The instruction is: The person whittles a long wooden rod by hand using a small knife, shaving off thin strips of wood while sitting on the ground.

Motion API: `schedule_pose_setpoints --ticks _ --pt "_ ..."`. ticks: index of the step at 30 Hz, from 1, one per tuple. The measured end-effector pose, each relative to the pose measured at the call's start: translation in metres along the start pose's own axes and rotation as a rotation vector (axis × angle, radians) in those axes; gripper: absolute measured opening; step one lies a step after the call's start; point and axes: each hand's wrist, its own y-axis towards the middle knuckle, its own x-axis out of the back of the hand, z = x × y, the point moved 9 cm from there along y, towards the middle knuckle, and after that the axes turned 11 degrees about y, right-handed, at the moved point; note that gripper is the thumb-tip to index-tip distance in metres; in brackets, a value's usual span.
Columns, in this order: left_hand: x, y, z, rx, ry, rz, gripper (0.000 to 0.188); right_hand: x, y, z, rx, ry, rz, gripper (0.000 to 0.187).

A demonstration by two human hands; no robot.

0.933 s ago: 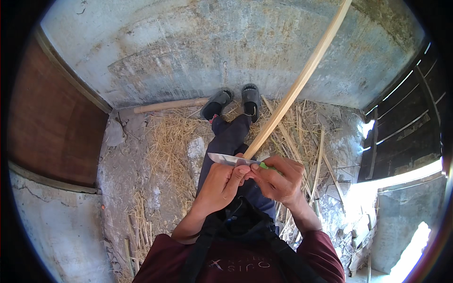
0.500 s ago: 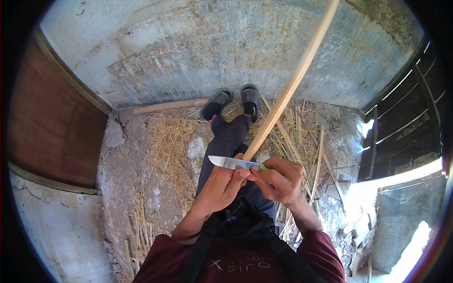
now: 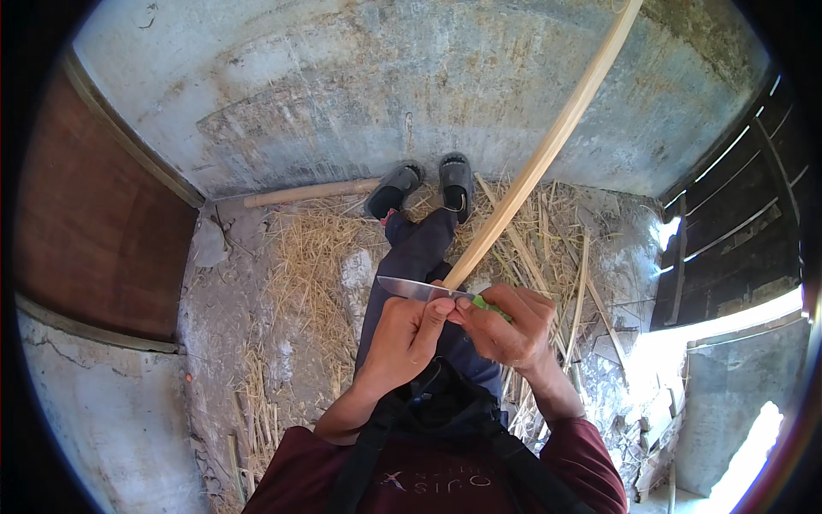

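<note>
A knife (image 3: 414, 289) with a green handle lies across my lap, its blade pointing left. The fingers of my right hand (image 3: 511, 325) are wrapped round the handle, thumb close to the base of the blade. Beneath the blade my left hand (image 3: 402, 338) is closed on the near end of a long pale wooden strip (image 3: 541, 159), its thumb pointing up next to the right hand's fingertips. From there the strip slants up and right past the far wall. The blade crosses the strip's near end; hidden fingers keep me from seeing where the edge touches.
Straw (image 3: 308, 257) and split strips (image 3: 582, 287) litter the floor on both sides of my legs. A round pole (image 3: 310, 192) lies along the foot of the concrete wall (image 3: 334, 103), near my shoes (image 3: 398, 190). A brown panel (image 3: 103, 214) stands left, dark slats (image 3: 736, 223) right.
The strip's far end has swung to the right. The knife blade has turned slightly, and my right hand has shifted a little to the right.
</note>
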Motion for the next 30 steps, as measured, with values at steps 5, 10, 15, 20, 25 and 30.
schedule_pose_setpoints --ticks 5,10,15,20,25,30 --pt "0.003 -0.002 0.009 0.033 0.069 -0.021 0.044 0.0 -0.001 -0.002 0.014 -0.013 0.0 0.02" --pt "0.004 0.001 0.006 0.044 0.078 -0.043 0.038 0.0 -0.001 -0.003 0.008 -0.029 -0.001 0.02" --pt "0.001 0.003 0.008 0.028 0.068 -0.033 0.047 0.003 0.001 -0.004 0.01 -0.028 -0.009 0.019" --pt "0.0 -0.001 0.005 0.035 -0.117 0.038 0.056 0.007 0.003 -0.005 0.011 -0.004 -0.035 0.019" --pt "0.002 -0.004 0.005 0.047 -0.013 0.038 0.057 0.007 0.003 -0.002 0.039 -0.006 -0.026 0.022" --pt "0.003 -0.008 0.01 0.022 0.081 -0.08 0.052 0.008 0.003 0.0 0.071 -0.022 -0.038 0.025"
